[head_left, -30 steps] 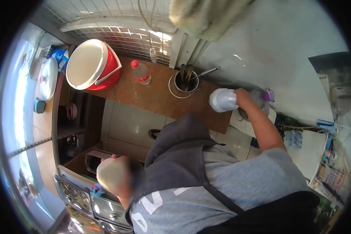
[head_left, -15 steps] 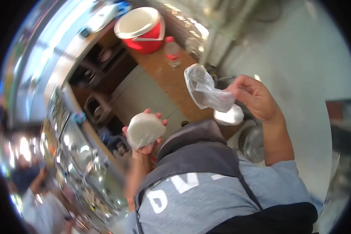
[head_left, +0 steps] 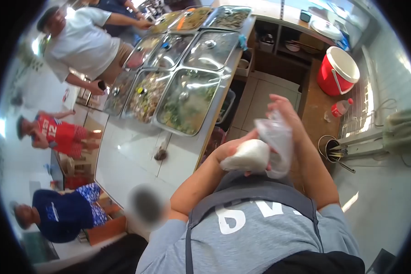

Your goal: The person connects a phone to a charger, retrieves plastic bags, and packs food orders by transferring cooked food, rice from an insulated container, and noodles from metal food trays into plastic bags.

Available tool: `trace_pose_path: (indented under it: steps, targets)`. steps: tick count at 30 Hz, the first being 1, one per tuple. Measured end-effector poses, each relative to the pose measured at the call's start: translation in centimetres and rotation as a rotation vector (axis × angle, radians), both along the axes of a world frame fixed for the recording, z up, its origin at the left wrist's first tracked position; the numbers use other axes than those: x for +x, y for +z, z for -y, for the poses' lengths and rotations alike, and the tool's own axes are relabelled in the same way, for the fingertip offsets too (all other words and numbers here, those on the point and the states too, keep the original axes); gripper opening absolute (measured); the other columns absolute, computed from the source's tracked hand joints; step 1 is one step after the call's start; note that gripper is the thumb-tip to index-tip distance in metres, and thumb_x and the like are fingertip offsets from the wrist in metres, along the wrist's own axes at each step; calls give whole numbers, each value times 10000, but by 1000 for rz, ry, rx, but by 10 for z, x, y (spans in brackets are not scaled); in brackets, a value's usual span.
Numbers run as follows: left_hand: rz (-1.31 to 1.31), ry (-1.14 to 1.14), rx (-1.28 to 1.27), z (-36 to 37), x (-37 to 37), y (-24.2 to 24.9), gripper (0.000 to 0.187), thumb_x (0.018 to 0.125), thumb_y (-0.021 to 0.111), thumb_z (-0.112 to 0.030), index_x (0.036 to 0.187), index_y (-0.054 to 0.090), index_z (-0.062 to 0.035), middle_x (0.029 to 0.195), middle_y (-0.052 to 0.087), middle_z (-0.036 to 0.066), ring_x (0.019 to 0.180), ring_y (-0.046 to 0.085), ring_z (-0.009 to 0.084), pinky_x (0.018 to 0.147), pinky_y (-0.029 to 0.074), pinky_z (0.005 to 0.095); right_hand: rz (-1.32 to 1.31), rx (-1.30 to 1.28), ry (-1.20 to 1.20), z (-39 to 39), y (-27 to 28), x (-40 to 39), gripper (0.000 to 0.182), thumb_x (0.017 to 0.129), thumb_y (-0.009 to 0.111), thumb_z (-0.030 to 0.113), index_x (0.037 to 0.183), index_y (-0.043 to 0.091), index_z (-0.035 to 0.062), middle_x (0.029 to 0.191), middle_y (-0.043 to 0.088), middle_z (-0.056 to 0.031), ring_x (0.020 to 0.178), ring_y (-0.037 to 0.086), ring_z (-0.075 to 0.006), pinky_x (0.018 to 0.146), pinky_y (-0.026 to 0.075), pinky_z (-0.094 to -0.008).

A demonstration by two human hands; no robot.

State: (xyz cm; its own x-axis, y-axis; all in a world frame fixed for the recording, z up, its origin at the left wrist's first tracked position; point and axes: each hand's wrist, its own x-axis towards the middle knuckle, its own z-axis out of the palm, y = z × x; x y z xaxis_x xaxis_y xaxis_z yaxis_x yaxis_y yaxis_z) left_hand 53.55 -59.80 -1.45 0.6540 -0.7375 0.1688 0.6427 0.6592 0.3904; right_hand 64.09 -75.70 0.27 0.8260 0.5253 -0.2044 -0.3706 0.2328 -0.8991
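Note:
My left hand point(head_left: 235, 147) is wrapped around a rounded white pack of rice point(head_left: 249, 156) in clear plastic, held in front of my apron. Close beside it, my right hand point(head_left: 285, 109) is raised with a clear plastic bag point(head_left: 278, 139) that hangs from its fingers towards my waist. The bag overlaps the right edge of the pack, and it hides part of both hands' fingers. Whether the pack touches the inside of the bag cannot be made out.
Lidded metal food trays point(head_left: 187, 100) fill the counter point(head_left: 128, 155) on my left. Several people stand beyond it, one in a white shirt point(head_left: 84, 41). To the right, a red cooler bucket point(head_left: 338, 71) and a bottle point(head_left: 341, 108) stand on a wooden bench point(head_left: 317, 116), near a utensil pot point(head_left: 329, 147).
My view has turned towards the counter and the people. My hands, apart before, have come together, bringing the plastic bag up against the pack of rice.

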Motion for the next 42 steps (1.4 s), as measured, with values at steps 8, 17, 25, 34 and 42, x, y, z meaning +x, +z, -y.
trace_pose_path:
  steps: [8, 17, 25, 34, 42]
  targets:
    - [-20, 936, 7, -61, -150, -14, 1135, 555, 725, -578, 1378, -14, -326, 1354, 242, 150, 1010, 484, 408, 527, 552, 337, 1424, -358, -186, -83, 41, -114, 504, 712, 671, 406, 1070, 536, 80, 1075, 493, -134, 1031, 442, -301, 906, 336, -401]
    - [-113, 1221, 14, -88, -250, -37, 1096, 591, 729, -529, 1398, 41, -252, 1440, 66, 90, 1026, 463, 408, 549, 541, 356, 530, -305, 922, -208, -54, -161, 288, 787, 637, 247, 988, 601, 43, 901, 606, -74, 863, 558, -147, 773, 442, -279]
    - [-606, 1458, -29, -132, -277, -105, 579, 764, 580, -491, 1213, 420, -162, 1226, 447, 84, 1086, 455, 307, 704, 473, 439, 880, -199, 827, -245, -101, -218, 246, 844, 564, 299, 958, 647, 97, 1223, 391, -169, 1064, 436, -276, 869, 395, -359]
    - [-1108, 1486, 721, -150, -277, -75, 514, 805, 591, -260, 1254, 371, -140, 1231, 433, 48, 1046, 455, 218, 814, 411, 408, -308, -250, 713, -289, -143, -224, 174, 868, 497, 208, 901, 584, 61, 746, 518, -20, 681, 509, -134, 654, 453, -313]
    - [-804, 1556, 1589, -213, -266, 28, 307, 803, 619, -226, 1016, 604, -6, 781, 643, 40, 746, 617, 111, 562, 440, 187, -67, -303, 699, -288, -94, -216, 171, 869, 480, 209, 861, 522, 44, 665, 530, -47, 580, 534, -126, 532, 451, -295]
